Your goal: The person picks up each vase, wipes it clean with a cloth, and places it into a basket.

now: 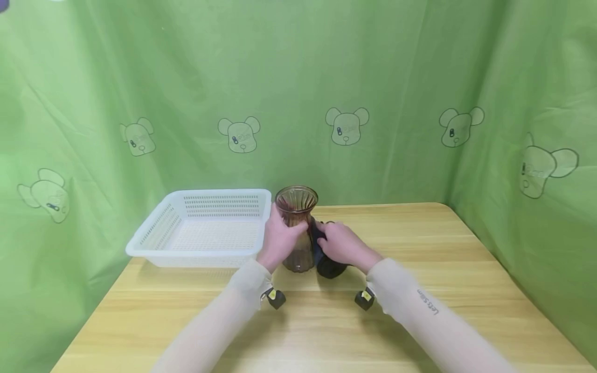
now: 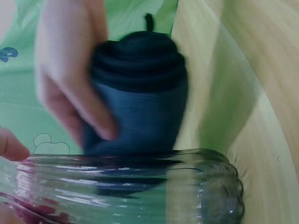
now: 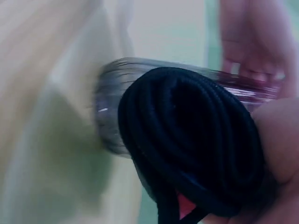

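Observation:
A ribbed, brownish glass vase (image 1: 298, 254) with a flared rim stands upright on the table. My left hand (image 1: 279, 239) grips it below the rim, thumb across the front. Just right of it, my right hand (image 1: 342, 242) holds a rolled dark cloth bundle (image 1: 331, 267) with a thin loop or strap. The left wrist view shows the bundle (image 2: 140, 98) dark blue on the side with black folded layers at one end, close against the vase (image 2: 140, 191). In the right wrist view the rolled end (image 3: 187, 135) hides part of the vase (image 3: 114, 102).
A white plastic basket (image 1: 200, 254) with slotted sides stands to the left of the vase. Beneath everything is a wooden table (image 1: 420, 248). A green curtain (image 1: 298, 77) with bear-head outlines hangs behind and at both sides.

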### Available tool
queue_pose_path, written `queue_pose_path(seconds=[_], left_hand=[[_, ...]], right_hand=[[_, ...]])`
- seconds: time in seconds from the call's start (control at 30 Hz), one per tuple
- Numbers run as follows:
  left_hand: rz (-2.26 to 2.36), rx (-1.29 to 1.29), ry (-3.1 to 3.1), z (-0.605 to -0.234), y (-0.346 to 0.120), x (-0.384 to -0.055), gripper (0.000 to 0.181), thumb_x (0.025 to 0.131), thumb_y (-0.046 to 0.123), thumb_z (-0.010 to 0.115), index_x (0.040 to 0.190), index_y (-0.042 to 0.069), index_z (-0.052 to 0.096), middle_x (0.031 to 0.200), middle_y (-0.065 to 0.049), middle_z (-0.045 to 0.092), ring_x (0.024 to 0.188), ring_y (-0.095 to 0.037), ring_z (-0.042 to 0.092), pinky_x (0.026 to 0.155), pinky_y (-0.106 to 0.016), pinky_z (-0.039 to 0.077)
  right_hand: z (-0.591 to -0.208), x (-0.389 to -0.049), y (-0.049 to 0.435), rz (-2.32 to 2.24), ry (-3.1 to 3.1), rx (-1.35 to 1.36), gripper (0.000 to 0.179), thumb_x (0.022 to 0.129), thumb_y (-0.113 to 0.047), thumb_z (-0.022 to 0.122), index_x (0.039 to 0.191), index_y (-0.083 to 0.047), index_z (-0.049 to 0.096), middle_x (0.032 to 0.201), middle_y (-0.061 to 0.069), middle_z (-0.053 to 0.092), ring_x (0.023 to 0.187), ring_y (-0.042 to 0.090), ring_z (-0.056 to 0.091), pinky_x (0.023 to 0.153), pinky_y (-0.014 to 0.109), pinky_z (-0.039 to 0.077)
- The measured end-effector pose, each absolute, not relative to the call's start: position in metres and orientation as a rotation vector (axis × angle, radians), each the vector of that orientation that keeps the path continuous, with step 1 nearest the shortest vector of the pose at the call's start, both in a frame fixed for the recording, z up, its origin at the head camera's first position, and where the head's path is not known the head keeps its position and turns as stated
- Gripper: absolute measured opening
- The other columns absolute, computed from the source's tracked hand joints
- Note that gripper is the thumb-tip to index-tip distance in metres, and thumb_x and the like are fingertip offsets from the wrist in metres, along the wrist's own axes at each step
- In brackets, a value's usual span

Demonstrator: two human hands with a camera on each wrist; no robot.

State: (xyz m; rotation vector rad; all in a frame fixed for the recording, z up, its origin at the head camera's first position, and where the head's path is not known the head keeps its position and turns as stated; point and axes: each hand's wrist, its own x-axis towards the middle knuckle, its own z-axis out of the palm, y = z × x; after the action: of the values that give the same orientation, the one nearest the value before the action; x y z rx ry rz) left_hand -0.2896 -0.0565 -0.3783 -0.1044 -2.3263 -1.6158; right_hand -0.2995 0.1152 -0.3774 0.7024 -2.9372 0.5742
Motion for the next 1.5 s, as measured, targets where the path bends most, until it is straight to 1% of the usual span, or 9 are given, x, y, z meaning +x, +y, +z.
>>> queue_pose_path(seconds=[0.2, 0.37, 0.6, 0.8, 1.0, 1.07, 1.17, 1.3, 1.5], left_hand=[[-1.646, -0.139, -2.274, -0.379, -0.057, -0.291, 0.077, 0.077, 0.026, 0.082, 0.141, 0.013, 0.041, 0.134, -0.009, 0.052, 0.124, -0.025, 0.055, 0.111, -0.044, 0.045], [-1.598, -0.123, -2.269, -0.379, -0.057, -0.293, 0.081, 0.075, 0.029, 0.086, 0.141, 0.011, 0.043, 0.128, -0.008, 0.047, 0.119, -0.025, 0.053, 0.110, -0.044, 0.046], [-1.550, -0.147, -2.285, -0.380, -0.057, -0.292, 0.077, 0.075, 0.023, 0.085, 0.140, 0.011, 0.045, 0.132, -0.008, 0.056, 0.123, -0.025, 0.056, 0.111, -0.044, 0.046], [-1.582, -0.184, -2.304, -0.379, -0.057, -0.291, 0.078, 0.077, 0.022, 0.082, 0.143, 0.013, 0.041, 0.137, -0.007, 0.059, 0.128, -0.025, 0.056, 0.112, -0.046, 0.045], [-1.638, -0.173, -2.328, -0.380, -0.058, -0.287, 0.079, 0.078, 0.019, 0.079, 0.145, 0.014, 0.038, 0.139, -0.009, 0.058, 0.129, -0.026, 0.056, 0.112, -0.047, 0.044], [-1.643, -0.168, -2.331, -0.380, -0.058, -0.287, 0.078, 0.078, 0.021, 0.079, 0.144, 0.014, 0.038, 0.137, -0.009, 0.059, 0.129, -0.026, 0.056, 0.112, -0.047, 0.045], [-1.662, -0.176, -2.315, -0.379, -0.058, -0.287, 0.079, 0.078, 0.026, 0.081, 0.143, 0.014, 0.039, 0.136, -0.008, 0.059, 0.128, -0.025, 0.057, 0.112, -0.047, 0.044], [-1.658, -0.202, -2.286, -0.379, -0.059, -0.288, 0.079, 0.076, 0.031, 0.085, 0.141, 0.016, 0.043, 0.133, -0.003, 0.061, 0.124, -0.021, 0.059, 0.111, -0.044, 0.045], [-1.612, -0.176, -2.291, -0.380, -0.058, -0.289, 0.078, 0.074, 0.030, 0.086, 0.139, 0.017, 0.046, 0.131, -0.003, 0.058, 0.122, -0.021, 0.057, 0.110, -0.043, 0.046]], right_hand=[[-0.401, -0.299, 0.113, 0.453, -3.005, 0.683, 0.032, 0.095, -0.011, 0.062, 0.124, 0.001, 0.065, 0.099, 0.023, 0.071, 0.079, 0.025, 0.065, 0.070, 0.043, 0.058], [-0.406, -0.301, 0.116, 0.548, -3.028, 0.646, 0.045, 0.095, -0.013, 0.063, 0.137, 0.001, 0.059, 0.119, 0.027, 0.068, 0.091, 0.026, 0.066, 0.079, 0.043, 0.058], [-0.369, -0.297, 0.126, 0.786, -2.932, 0.636, 0.046, 0.097, -0.016, 0.063, 0.142, -0.007, 0.057, 0.130, 0.024, 0.065, 0.093, 0.028, 0.068, 0.081, 0.042, 0.059], [-0.339, -0.296, 0.127, 0.836, -2.812, 0.643, 0.044, 0.099, -0.016, 0.061, 0.141, -0.004, 0.057, 0.131, 0.025, 0.064, 0.101, 0.032, 0.068, 0.087, 0.048, 0.058], [-0.358, -0.301, 0.124, 0.702, -2.904, 0.701, 0.042, 0.098, -0.014, 0.060, 0.139, -0.003, 0.059, 0.121, 0.025, 0.069, 0.091, 0.027, 0.068, 0.079, 0.042, 0.059], [-0.368, -0.303, 0.122, 0.648, -2.936, 0.711, 0.043, 0.098, -0.014, 0.060, 0.140, -0.002, 0.058, 0.122, 0.025, 0.068, 0.095, 0.027, 0.068, 0.081, 0.043, 0.059], [-0.384, -0.305, 0.121, 0.594, -2.983, 0.717, 0.046, 0.097, -0.013, 0.061, 0.140, 0.000, 0.056, 0.129, 0.026, 0.065, 0.108, 0.030, 0.067, 0.092, 0.046, 0.057], [-0.402, -0.305, 0.122, 0.602, -3.057, 0.688, 0.047, 0.097, -0.013, 0.061, 0.142, 0.000, 0.054, 0.137, 0.024, 0.060, 0.119, 0.033, 0.063, 0.100, 0.047, 0.054], [-0.399, -0.301, 0.127, 0.698, -3.027, 0.658, 0.047, 0.095, -0.012, 0.063, 0.141, -0.005, 0.057, 0.132, 0.024, 0.064, 0.105, 0.029, 0.066, 0.094, 0.048, 0.056]])
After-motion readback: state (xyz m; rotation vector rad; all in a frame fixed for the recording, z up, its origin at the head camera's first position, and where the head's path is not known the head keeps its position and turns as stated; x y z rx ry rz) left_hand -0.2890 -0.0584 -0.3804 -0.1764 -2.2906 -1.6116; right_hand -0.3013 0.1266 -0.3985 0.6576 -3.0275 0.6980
